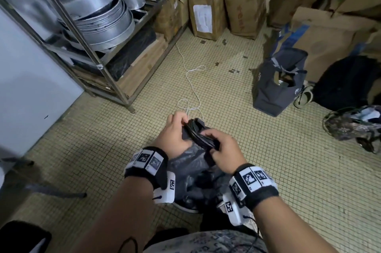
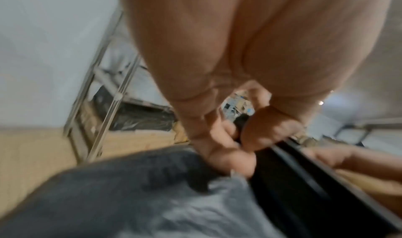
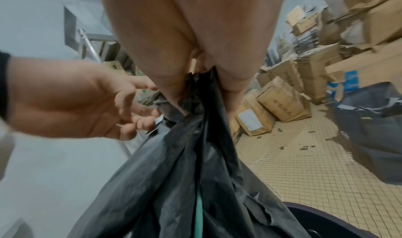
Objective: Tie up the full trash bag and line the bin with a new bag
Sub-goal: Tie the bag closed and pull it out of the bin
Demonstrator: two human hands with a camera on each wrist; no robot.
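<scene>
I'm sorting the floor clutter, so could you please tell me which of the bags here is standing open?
The dark blue tote bag by the cardboard boxes; its mouth gapes upward.

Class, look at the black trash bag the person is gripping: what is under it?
Under the trash bag a curved dark bin rim shows, on the tiled floor. The bag, left hand and right hand cover the bin's inside.

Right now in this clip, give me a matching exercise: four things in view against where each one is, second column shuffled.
Things:
1. trash bag
2. metal pans
3. white cord
4. boxes

Places:
A. loose on the tiled floor
B. against the far wall
C. top gathered between both hands
D. on the rack at left

Pairs: 1-C, 2-D, 3-A, 4-B
</scene>
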